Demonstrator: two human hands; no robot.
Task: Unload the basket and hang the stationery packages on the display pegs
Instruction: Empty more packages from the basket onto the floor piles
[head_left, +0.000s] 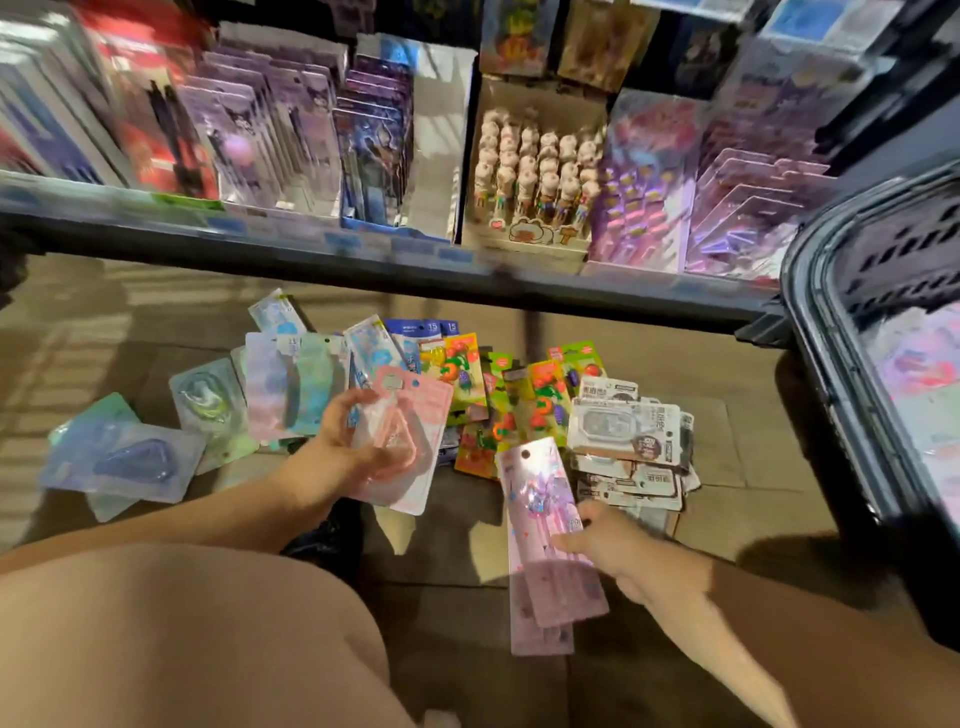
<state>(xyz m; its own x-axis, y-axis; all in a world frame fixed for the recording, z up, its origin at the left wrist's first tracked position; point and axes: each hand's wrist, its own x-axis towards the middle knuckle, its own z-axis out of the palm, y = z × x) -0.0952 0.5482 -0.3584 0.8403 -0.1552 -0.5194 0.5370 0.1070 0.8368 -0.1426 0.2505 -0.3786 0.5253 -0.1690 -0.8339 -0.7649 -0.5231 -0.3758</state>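
Observation:
My left hand grips a pink blister package holding a rounded pink item, raised over the floor pile. My right hand pinches a long pink pen package, with more of the same fanned beneath it. On the floor lie several loose packages: blue and teal ones at left, fruit-printed ones in the middle, white and brown ones at right. The dark plastic basket stands at the right edge with more packages inside.
A dark shelf edge runs across above the pile. The shelf holds purple and red pen packages, a box of figure-topped pens and pink packs. My knee fills the lower left.

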